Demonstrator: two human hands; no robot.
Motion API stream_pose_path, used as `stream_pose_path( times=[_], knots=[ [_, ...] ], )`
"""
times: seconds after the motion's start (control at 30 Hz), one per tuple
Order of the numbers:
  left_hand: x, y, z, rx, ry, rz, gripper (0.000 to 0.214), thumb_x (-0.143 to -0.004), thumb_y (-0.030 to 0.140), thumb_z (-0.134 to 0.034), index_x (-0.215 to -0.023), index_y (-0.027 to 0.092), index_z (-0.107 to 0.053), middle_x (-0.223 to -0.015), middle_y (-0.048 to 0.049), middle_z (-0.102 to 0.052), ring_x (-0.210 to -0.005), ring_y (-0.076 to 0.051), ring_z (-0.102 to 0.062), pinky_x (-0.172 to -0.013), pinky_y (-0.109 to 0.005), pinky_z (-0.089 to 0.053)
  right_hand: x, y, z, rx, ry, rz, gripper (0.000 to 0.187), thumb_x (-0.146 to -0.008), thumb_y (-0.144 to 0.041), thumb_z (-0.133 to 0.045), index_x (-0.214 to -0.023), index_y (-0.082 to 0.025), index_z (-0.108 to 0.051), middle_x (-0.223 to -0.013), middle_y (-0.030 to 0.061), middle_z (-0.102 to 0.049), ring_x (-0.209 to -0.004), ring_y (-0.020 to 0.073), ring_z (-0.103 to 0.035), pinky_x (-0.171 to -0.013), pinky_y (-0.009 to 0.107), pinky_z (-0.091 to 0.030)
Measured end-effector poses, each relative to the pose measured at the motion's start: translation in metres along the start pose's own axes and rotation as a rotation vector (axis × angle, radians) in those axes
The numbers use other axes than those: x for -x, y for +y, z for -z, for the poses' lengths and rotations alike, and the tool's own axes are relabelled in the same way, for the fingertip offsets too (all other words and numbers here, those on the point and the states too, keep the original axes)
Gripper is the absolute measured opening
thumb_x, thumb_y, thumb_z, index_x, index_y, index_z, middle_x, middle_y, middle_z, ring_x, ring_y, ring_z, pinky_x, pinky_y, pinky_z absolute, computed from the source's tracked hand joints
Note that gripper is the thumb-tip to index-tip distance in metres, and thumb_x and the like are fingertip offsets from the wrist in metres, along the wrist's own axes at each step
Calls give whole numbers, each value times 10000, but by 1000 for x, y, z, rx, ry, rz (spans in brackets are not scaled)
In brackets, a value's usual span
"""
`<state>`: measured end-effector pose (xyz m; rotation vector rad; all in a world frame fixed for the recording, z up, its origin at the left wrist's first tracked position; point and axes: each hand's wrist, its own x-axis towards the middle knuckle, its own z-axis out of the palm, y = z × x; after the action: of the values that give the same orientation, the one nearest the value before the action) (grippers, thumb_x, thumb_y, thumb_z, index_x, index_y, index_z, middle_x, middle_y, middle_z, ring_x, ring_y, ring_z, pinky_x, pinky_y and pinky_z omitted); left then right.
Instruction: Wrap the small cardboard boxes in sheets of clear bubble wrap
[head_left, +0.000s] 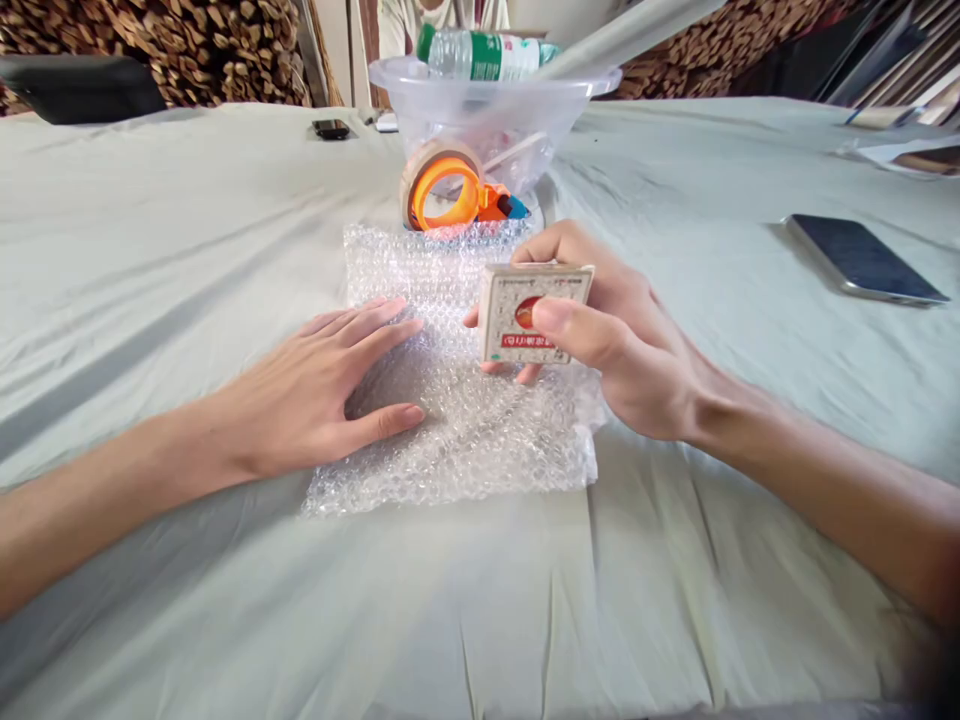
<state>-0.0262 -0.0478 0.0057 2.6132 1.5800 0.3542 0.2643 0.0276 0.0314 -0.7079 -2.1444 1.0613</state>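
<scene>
A sheet of clear bubble wrap (465,440) lies flat on the pale cloth in front of me. My left hand (322,385) rests palm down on its left part, fingers stretched out and flat. My right hand (600,330) grips a small cream box (517,300) with red print, holding it upright just above the wrap's right half, thumb across its front.
Behind the wrap stands an orange tape dispenser (446,190) and a clear plastic bowl (450,100) with a green-labelled bottle (480,52) across it. A phone (862,258) lies at the right, a small dark device (331,128) at the back. A person's torso (442,20) shows behind.
</scene>
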Motion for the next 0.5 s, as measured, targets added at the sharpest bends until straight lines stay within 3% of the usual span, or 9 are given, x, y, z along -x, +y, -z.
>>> stream_pose_path(
  times=[0.07, 0.13, 0.27, 0.4, 0.5],
  knots=[
    [-1, 0, 1, 19, -17, -1, 981, -1072, 899, -372, -1759, 201, -432, -1869, -135, -386, -1729, -405, -395, -1411, -642, -345, 1, -3, 3, 48, -13, -5, 238, -1057, -484, -630, -1144, -280, -543, -969, 56, -756, -814, 295, -791, -514, 378, -599],
    [-1, 0, 2, 32, -19, 5, 987, -1070, 900, -377, -1753, 190, -431, -1863, -133, -401, -1725, -399, -402, -1418, -627, -341, 0, -4, 7, 114, 3, -5, 240, -1019, -477, -648, -1105, -272, -557, -974, 53, -752, -767, 265, -750, -521, 368, -568],
    [1, -4, 2, 34, -17, 23, 935, -1083, 889, -356, -1734, 226, -464, -1864, -108, -406, -1727, -386, -400, -1416, -613, -352, -7, 6, 15, 302, 43, 70, 307, -939, -506, -725, -1088, -260, -618, -1046, 57, -753, -838, 255, -698, -659, 406, -589],
    [3, -9, 1, 13, -26, 22, 908, -1089, 866, -388, -1744, 241, -454, -1888, -104, -356, -1751, -385, -353, -1420, -607, -350, -12, 25, 23, 403, 65, 57, 410, -918, -485, -789, -1246, -263, -681, -1211, 76, -790, -978, 306, -742, -864, 484, -647],
    [3, -10, 1, 10, -36, 21, 879, -1102, 841, -391, -1761, 260, -428, -1892, -95, -347, -1761, -375, -333, -1429, -609, -331, -13, 37, 32, 449, 67, 47, 442, -971, -426, -718, -1374, -254, -661, -1277, 100, -793, -1116, 364, -762, -1028, 576, -636]
  ],
)
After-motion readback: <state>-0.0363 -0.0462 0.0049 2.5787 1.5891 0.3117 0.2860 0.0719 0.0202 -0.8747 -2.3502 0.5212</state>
